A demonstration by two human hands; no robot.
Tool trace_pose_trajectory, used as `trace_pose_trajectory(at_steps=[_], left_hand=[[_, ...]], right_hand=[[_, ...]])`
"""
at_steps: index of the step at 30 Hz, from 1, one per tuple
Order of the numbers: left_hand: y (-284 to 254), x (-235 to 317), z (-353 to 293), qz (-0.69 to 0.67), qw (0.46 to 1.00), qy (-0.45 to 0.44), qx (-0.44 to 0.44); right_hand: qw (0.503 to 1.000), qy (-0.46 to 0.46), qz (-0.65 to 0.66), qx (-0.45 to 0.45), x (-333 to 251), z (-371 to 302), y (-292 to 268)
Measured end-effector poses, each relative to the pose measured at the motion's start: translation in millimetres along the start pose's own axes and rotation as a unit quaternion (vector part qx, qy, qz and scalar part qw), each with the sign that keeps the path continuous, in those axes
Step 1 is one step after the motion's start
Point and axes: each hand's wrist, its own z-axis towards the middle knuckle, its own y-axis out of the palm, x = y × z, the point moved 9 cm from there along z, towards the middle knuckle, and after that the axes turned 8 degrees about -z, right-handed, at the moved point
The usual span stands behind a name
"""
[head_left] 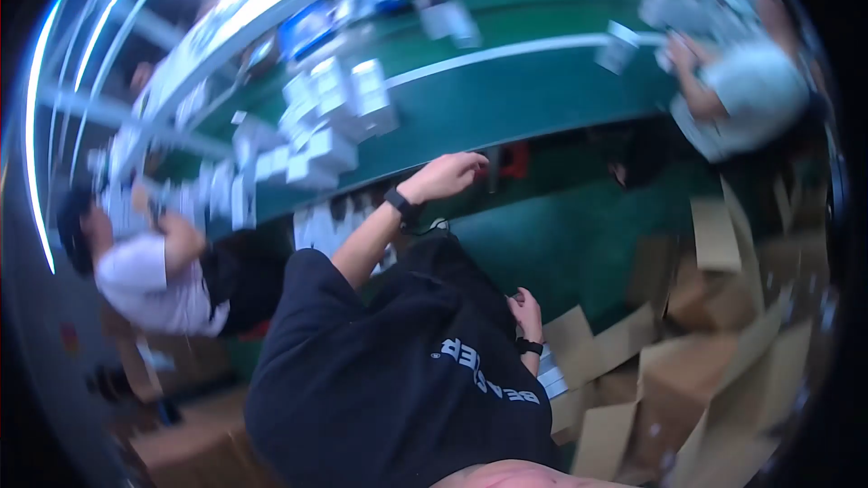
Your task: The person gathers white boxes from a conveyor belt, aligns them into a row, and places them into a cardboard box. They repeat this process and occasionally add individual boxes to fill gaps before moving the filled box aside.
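Observation:
My left hand [445, 177] reaches out in front of me beside the edge of the green worktable [506, 95], a dark band on its wrist. Its fingers are stretched and slightly bent, with nothing seen in them. Lower down at my right side hangs my right hand [524, 309], also banded at the wrist. Its fingers look loosely apart and hold nothing I can see, though motion blurs them. Nearest to it is an open brown carton [583, 352] with white boxes [550, 378] beside its flaps. Stacked white boxes [330, 113] stand on the table, ahead and left of my left hand.
Several open cartons [692, 366] crowd the floor on my right. One person [149, 276] works at the table on the left, another [746, 95] at the far right near a white box [617, 47]. A red object [514, 161] is under the table. Another carton [194, 447] lies lower left.

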Motion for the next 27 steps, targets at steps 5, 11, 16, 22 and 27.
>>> trace_pose_trajectory(at_steps=[5,11,16,22,27], left_hand=[[-117.9,-109.8,-213.7,-0.120,0.932,-0.122,0.318],[-262.3,-189.7,-346.0,0.308,0.844,-0.273,0.344],[-318.0,-271.2,-310.1,0.335,0.870,-0.315,0.176],[-323.9,-348.7,-312.4,0.262,0.889,-0.342,0.152],[-324.4,-344.2,-324.7,0.272,0.894,-0.312,0.173]], right_hand=[[0.958,-0.236,-0.154,-0.041,-226.0,43.5,-23.6],[0.826,-0.531,-0.186,-0.030,-527.2,76.7,62.9],[0.760,-0.601,-0.248,-0.011,-622.4,97.0,185.5],[0.754,-0.574,-0.318,-0.029,-618.9,115.5,241.3],[0.734,-0.572,-0.364,0.047,-622.4,110.9,226.2]])
